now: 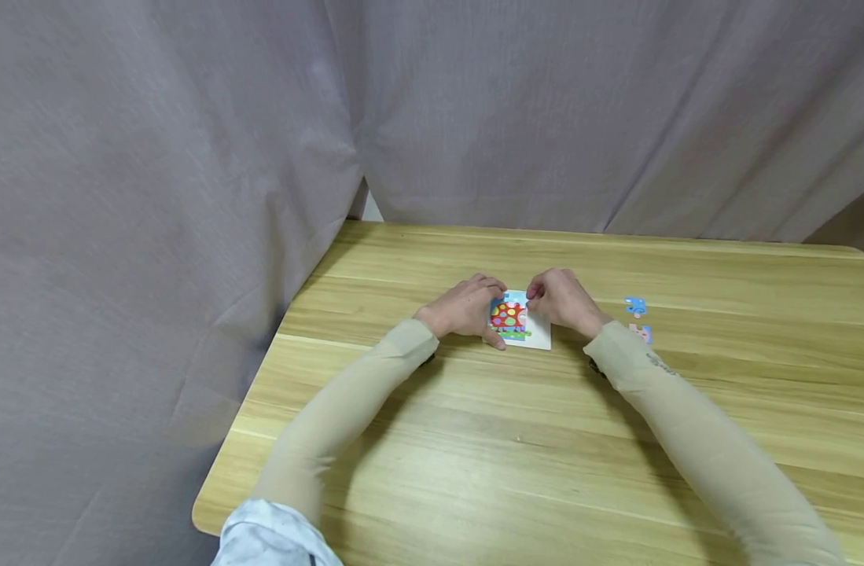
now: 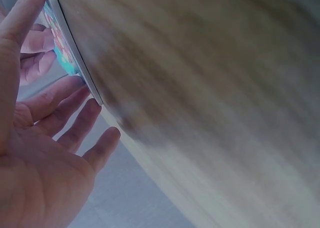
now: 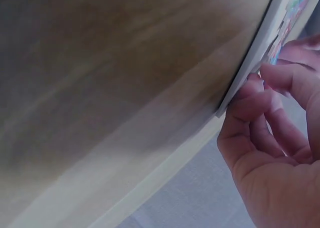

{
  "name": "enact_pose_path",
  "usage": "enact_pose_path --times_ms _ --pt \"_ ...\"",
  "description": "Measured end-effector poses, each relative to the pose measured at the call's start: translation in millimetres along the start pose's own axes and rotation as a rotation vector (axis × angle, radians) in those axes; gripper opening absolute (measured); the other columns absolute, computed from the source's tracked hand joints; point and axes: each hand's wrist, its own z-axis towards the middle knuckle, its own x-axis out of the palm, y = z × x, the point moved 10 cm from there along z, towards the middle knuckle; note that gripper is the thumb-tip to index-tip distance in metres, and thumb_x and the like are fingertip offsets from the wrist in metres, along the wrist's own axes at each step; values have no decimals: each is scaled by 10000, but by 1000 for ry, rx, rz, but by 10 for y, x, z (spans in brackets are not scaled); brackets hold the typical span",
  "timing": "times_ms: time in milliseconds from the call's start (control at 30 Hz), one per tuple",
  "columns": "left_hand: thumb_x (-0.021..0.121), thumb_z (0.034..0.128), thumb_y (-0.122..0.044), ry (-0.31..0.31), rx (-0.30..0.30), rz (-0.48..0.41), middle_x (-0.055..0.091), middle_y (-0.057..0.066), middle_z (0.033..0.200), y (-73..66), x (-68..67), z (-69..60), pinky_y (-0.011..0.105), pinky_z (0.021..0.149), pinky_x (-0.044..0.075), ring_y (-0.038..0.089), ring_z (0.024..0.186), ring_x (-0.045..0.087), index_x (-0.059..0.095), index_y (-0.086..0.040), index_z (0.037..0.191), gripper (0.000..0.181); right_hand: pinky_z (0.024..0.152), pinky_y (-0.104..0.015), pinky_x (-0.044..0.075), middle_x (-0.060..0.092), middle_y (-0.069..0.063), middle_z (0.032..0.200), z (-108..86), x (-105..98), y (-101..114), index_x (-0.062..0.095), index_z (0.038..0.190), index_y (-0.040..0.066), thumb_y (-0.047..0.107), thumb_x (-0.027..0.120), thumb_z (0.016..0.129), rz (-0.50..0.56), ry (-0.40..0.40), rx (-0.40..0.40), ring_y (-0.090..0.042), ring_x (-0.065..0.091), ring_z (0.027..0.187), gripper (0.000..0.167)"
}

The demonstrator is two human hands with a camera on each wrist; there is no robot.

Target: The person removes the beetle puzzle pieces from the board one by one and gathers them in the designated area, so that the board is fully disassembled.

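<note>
A white square puzzle board (image 1: 541, 336) lies on the table, its left part covered by a joined picture (image 1: 508, 316) of a red shape with coloured spots, on blue and green. My left hand (image 1: 467, 306) rests at the board's left side, thumb by the near edge and the other fingers toward the far edge. In the left wrist view, the left hand's fingers (image 2: 65, 103) are fairly straight and touch the board's edge. My right hand (image 1: 562, 300) pinches a puzzle piece between thumb and forefinger over the board's far right part; the fingertips mostly hide it.
Two loose spots of puzzle pieces lie right of my right hand: a blue piece (image 1: 635, 304) farther off and a pink and blue piece (image 1: 642, 333) nearer. The wooden table (image 1: 460, 440) reaches back to a grey curtain (image 1: 488, 118), which also hangs along the left side.
</note>
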Motion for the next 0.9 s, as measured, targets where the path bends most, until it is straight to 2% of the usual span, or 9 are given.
enact_pose_path --times_ms 167,267,400,500,767,900 --pt "950 773 -618 -9 9 5 593 35 1601 -19 1 -4 374 1281 450 238 1499 501 584 -93 1523 986 714 -281 501 783 -202 911 6 -14 -26 796 949 -48 -16 765 908 20 -4 7 -272 671 816 61" --pt "950 783 -598 -13 37 3 633 48 1562 -45 -2 -19 388 1252 477 263 1483 527 604 -147 1500 916 718 -286 499 781 -195 900 5 -11 -34 797 950 -47 -9 764 902 24 -7 8 -268 666 809 69" --pt "922 824 -583 -3 83 34 575 97 1645 -87 3 -40 438 1262 475 319 1532 506 721 -219 1438 741 734 -294 490 784 -190 900 8 -14 -41 799 949 -40 -5 766 900 13 -19 4 -270 666 818 70" --pt "899 845 -592 3 100 54 511 139 1696 -98 5 -51 491 1265 475 358 1553 486 757 -241 1411 681 733 -291 486 788 -193 903 3 -25 -31 802 949 -37 -4 770 900 10 -29 -3 -276 674 825 67" --pt "897 848 -580 17 72 20 463 93 1737 -67 18 -66 567 1287 437 348 1594 428 684 -289 1484 731 727 -281 500 793 -210 927 -13 -33 -32 811 978 -48 -5 763 924 35 -36 -1 -278 688 835 84" --pt "888 855 -589 19 74 24 459 107 1738 -72 21 -70 585 1264 456 357 1582 440 686 -277 1488 734 734 -281 505 788 -209 922 -29 -41 -45 805 972 -47 -4 762 923 40 -43 1 -278 689 830 78"
